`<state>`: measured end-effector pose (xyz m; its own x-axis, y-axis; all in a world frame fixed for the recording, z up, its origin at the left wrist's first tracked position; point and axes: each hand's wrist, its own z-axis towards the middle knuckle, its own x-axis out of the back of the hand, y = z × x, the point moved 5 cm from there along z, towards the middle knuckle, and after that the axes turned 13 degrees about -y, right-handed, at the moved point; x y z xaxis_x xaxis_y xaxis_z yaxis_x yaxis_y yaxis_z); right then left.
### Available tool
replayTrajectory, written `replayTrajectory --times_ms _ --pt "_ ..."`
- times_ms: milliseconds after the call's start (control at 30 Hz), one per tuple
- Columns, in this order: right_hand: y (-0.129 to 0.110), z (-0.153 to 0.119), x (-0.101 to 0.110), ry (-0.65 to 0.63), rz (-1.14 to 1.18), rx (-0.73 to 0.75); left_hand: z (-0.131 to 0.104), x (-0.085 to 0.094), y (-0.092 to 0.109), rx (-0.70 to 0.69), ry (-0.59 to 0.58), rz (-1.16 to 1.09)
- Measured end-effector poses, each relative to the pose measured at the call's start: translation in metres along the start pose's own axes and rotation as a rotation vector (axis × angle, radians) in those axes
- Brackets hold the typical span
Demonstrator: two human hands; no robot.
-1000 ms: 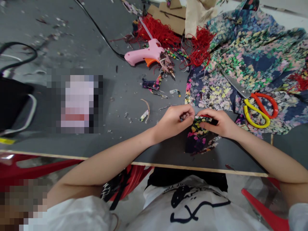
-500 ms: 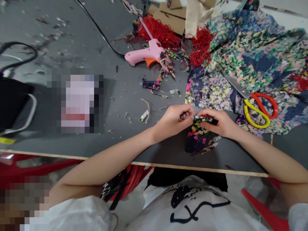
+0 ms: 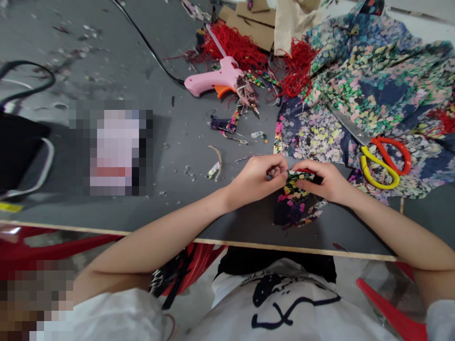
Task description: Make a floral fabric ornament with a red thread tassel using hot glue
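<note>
A small piece of dark floral fabric (image 3: 292, 201) hangs between my hands, close to the table's front edge. My right hand (image 3: 325, 181) grips its upper right part, thumb in front and fingers behind. Along its top a strip of red shows beneath those fingers. My left hand (image 3: 261, 177) is closed in a pinch at the fabric's upper left corner, its fingers curled; the exact pinch point is partly hidden. To the right, scissors (image 3: 366, 142) with one red and one yellow handle lie on a large floral cloth (image 3: 384, 94).
Beyond my hands lies a pink glue gun (image 3: 213, 80), its black cord running up left. Behind it are red threads (image 3: 234, 47) and cardboard (image 3: 254, 23). Fabric scraps (image 3: 225, 123) litter the grey table (image 3: 177, 151). A blurred-out phone-like object (image 3: 117, 147) and a black bag (image 3: 21, 151) sit left.
</note>
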<state>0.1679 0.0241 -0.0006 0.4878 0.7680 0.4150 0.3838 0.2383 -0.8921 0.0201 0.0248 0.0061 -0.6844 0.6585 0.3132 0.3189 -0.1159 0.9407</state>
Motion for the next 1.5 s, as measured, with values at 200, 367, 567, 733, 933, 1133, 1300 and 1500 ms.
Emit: replayTrajectory --times_ms 200,367,567,733,933,1133,1300,1500 --pt "-0.001 0.0 0.001 0.003 0.0 0.006 0.0 0.001 0.0 -0.007 0.012 0.031" --pt "-0.001 -0.001 0.001 0.021 0.004 0.021 0.0 0.001 -0.001 -0.011 -0.064 -0.03" --pt "0.002 -0.001 0.002 0.05 0.024 0.01 0.001 0.0 0.0 -0.033 -0.003 0.097" --pt "0.004 -0.002 0.003 0.075 0.068 -0.004 0.001 -0.001 -0.001 -0.041 0.018 0.051" --pt "0.008 -0.004 0.007 0.188 0.21 -0.007 0.002 0.005 -0.008 0.042 0.13 -0.227" --pt "0.011 -0.012 0.017 0.521 0.23 0.12 0.0 0.011 -0.004 0.012 0.226 -0.277" --pt "0.004 -0.009 0.015 0.414 0.121 0.073 -0.001 0.013 -0.003 -0.028 0.263 -0.283" --pt "0.002 -0.005 0.01 0.255 0.059 -0.022 -0.001 0.011 -0.004 -0.029 0.236 -0.33"
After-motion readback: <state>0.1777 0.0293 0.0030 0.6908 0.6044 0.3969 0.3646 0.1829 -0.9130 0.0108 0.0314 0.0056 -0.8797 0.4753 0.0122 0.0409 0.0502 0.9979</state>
